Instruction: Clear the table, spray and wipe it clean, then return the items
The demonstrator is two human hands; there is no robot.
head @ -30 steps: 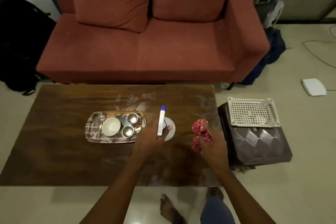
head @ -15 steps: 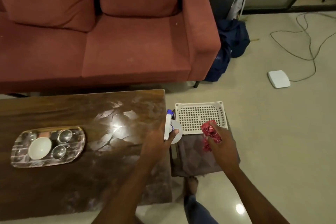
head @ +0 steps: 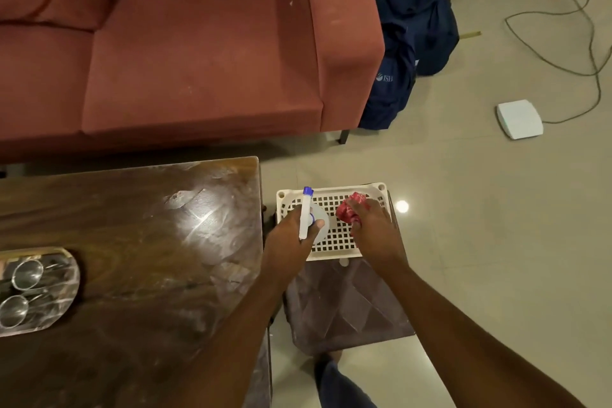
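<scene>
One spray bottle [head: 305, 216] gripped in the left hand [head: 287, 243]; red cloth [head: 347, 211] bunched in the right hand [head: 376, 230]. Navy bag [head: 399, 53] reads "ISB".

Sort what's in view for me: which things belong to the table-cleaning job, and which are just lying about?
Job:
spray bottle, held in the left hand
red cloth, held in the right hand
wooden table
glass tray with steel bowls
white basket

Lying about:
sofa
blue bag
white box on the floor
</scene>
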